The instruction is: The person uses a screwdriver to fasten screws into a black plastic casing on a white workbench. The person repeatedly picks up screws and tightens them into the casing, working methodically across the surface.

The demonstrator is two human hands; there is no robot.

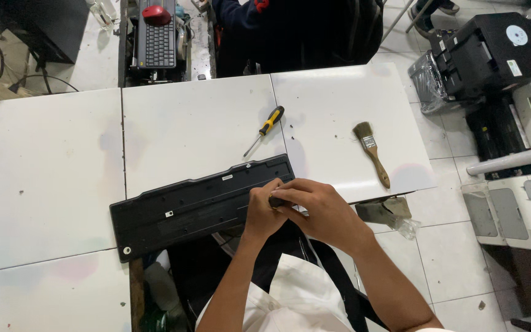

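A black keyboard [198,206] lies face down at the near edge of the white table [192,123], tilted up toward the right. My left hand [262,212] rests on its right end with the fingers curled. My right hand [314,206] sits just beside it, closed around a small dark tool handle [273,200] pressed onto the keyboard's back. A screwdriver [265,129] with a yellow and black handle lies on the table beyond the keyboard. Further right lies a wooden-handled paintbrush [372,152].
Another person in dark clothes [290,31] sits across the table. A second keyboard [159,40] with a red mouse [156,13] is at the far left. Printers [493,55] stand stacked on the tiled floor at the right. A crumpled bag [388,212] lies under the table's edge.
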